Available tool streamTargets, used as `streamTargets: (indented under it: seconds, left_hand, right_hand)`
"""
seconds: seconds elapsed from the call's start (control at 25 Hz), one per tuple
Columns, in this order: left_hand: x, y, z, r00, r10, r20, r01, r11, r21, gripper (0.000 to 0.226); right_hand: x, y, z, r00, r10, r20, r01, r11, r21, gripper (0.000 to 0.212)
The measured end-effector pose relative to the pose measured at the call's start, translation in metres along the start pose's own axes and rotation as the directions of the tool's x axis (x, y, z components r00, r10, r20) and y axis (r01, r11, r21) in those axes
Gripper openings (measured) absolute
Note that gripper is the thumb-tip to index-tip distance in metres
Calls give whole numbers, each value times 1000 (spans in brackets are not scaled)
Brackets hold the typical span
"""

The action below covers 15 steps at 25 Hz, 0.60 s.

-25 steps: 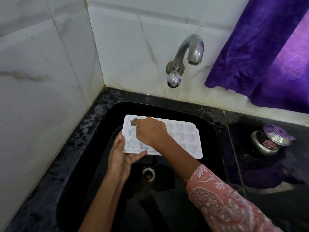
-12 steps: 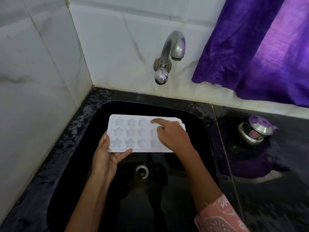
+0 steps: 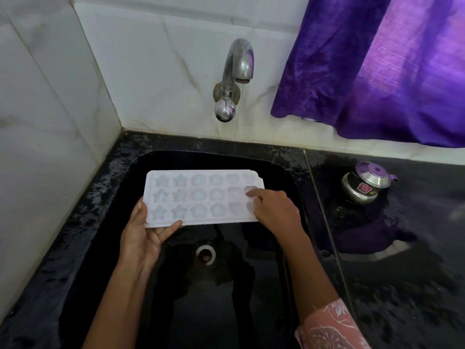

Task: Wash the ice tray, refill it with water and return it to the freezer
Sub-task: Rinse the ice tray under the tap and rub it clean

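A white ice tray point(image 3: 201, 196) with star and flower moulds is held level over the black sink point(image 3: 120, 187). My left hand point(image 3: 143, 234) grips its near left corner from below, thumb on the rim. My right hand point(image 3: 273, 210) rests on the tray's right end, fingertips pressed into the moulds there. The chrome tap point(image 3: 237, 66) sticks out of the back wall above the tray, and no water runs from it.
The drain point(image 3: 206, 254) lies in the sink floor below the tray. A small steel pot with a lid point(image 3: 364, 183) stands on the wet black counter point(image 3: 402, 285) to the right. A purple curtain point(image 3: 377, 66) hangs at the upper right. White tiled walls close off the left and back.
My right hand has moved across the tray from its left end to its right end, fingers in the moulds. My left hand keeps its hold on the near left corner.
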State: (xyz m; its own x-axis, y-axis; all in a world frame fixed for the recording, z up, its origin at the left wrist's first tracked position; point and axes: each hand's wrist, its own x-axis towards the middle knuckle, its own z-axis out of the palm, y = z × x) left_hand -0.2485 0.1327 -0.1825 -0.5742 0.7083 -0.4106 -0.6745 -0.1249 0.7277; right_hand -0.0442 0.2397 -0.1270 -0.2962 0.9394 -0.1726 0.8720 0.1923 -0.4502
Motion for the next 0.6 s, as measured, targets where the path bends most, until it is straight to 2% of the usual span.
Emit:
streamTargets:
  seconds: [0.32,0.6]
  left_hand:
    - [1,1,-3,1000,12,-11,-12,1000,8,26]
    - [1,3,-4,1000,6,-8,-6,1000,18,26]
  right_hand:
    - [3,-2,4,999,-11,35,11,1000,-16,41]
    - [3,-4,5,1000,-8,3,8,999,-36,39]
